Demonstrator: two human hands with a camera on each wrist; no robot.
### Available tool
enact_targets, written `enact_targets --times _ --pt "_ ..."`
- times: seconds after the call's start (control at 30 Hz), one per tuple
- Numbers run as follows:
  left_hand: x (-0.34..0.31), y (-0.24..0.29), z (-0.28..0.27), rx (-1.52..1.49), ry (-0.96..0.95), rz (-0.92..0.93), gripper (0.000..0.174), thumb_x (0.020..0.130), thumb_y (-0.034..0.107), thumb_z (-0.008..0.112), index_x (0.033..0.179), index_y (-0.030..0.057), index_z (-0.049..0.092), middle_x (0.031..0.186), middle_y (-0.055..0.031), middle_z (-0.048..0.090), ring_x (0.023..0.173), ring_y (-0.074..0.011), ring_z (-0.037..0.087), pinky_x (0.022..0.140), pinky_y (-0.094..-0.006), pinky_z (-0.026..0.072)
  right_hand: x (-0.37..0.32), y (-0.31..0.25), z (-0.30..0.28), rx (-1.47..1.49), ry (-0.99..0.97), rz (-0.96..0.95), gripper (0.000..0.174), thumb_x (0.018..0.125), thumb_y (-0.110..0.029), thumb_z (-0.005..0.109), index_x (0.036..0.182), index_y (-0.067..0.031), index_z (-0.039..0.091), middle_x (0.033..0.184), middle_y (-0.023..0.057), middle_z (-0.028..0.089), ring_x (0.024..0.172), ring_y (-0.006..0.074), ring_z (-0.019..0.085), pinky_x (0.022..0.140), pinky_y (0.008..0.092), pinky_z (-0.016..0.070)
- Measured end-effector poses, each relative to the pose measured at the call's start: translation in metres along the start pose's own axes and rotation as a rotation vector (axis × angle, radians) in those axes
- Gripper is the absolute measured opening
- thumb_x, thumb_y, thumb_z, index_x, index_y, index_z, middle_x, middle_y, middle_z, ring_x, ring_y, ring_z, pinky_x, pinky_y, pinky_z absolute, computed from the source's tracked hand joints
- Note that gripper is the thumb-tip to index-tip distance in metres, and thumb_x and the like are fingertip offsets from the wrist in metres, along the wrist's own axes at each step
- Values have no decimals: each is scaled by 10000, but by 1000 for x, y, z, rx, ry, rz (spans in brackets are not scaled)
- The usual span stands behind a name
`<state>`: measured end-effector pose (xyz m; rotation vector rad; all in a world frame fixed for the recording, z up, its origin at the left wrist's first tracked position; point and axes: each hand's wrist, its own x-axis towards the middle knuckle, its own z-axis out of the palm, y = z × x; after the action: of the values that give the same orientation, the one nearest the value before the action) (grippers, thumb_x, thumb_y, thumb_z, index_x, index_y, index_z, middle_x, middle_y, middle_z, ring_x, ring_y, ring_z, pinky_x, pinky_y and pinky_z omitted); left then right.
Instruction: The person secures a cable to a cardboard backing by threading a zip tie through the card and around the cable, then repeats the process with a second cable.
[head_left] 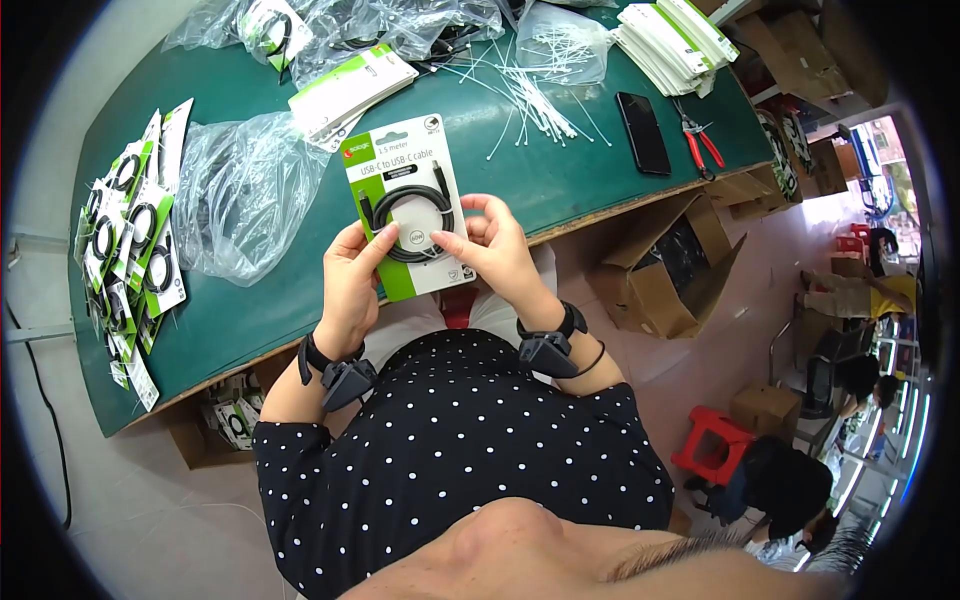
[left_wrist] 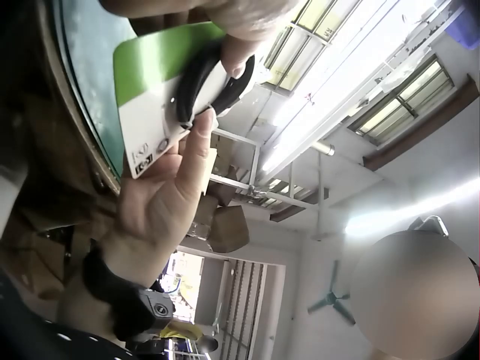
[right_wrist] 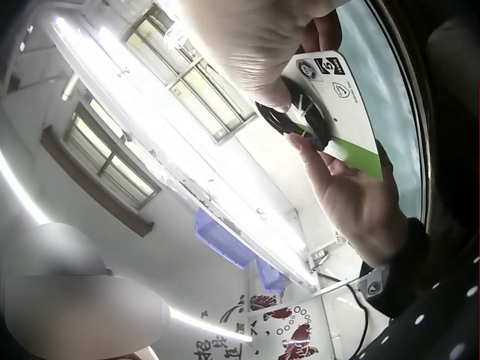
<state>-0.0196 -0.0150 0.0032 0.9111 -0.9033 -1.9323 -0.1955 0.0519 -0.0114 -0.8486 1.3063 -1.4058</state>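
A white and green packaging card [head_left: 383, 150] labelled as a USB-C to USB-C cable is held up in front of the body, its printed face toward the head camera. A coiled black cable [head_left: 380, 207] is fixed to the card's front. My left hand [head_left: 350, 280] grips the card's left lower side, thumb on the coil. On the other side my right hand [head_left: 503, 258] pinches the right edge, its thumb also across the coil and its fingers behind the card. The right wrist view shows the thumbs on the coil [right_wrist: 319, 124] near a thin white tie.
Packed cable cards [head_left: 130, 235] are heaped at the table's left, beside a clear plastic bag [head_left: 245, 195]. White cable ties [head_left: 530, 100], card stacks [head_left: 350, 85], a phone [head_left: 643, 133] and red-handled pliers [head_left: 698, 140] lie farther back. A cardboard box [head_left: 665, 270] stands right of the table.
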Motion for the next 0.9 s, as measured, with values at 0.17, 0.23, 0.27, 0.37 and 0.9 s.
enact_targets --times 0.17,0.23,0.27,0.37,0.9 --pt "-8 5 0 26 -77 -13 232 860 16 685 1087 -14 643 1017 -83 691 927 -140 657 809 -266 539 -7 -9 -1 78 -61 -7 280 847 -87 732 1044 41 580 903 56 668 781 73 618 677 202 486" --pt "-13 7 -5 29 -102 -12 251 852 5 689 1097 -17 639 1030 -87 690 943 -148 656 827 -274 536 -10 -12 1 -110 -86 -141 274 847 -94 734 1040 31 585 892 39 664 768 69 610 677 198 482" --pt "-14 8 -12 82 -139 -41 261 847 -4 690 1103 -20 637 1039 -89 688 947 -150 654 837 -280 533 -10 -13 3 -203 -103 -211 270 846 -97 735 1037 26 588 886 30 662 762 67 606 677 197 480" --pt "-19 12 -30 189 -215 -87 283 837 -21 692 1114 -26 632 1057 -94 684 955 -153 650 857 -291 526 -9 -6 10 -200 -173 -205 260 848 -96 732 1035 21 594 874 25 660 749 65 600 670 202 481" --pt "-40 -6 -78 354 -237 99 271 808 -77 705 1073 -47 656 1053 -72 688 941 -145 643 845 -292 521 141 -16 -87 -1372 323 -167 307 810 -295 669 879 3 704 864 225 687 798 363 679 720 416 540"
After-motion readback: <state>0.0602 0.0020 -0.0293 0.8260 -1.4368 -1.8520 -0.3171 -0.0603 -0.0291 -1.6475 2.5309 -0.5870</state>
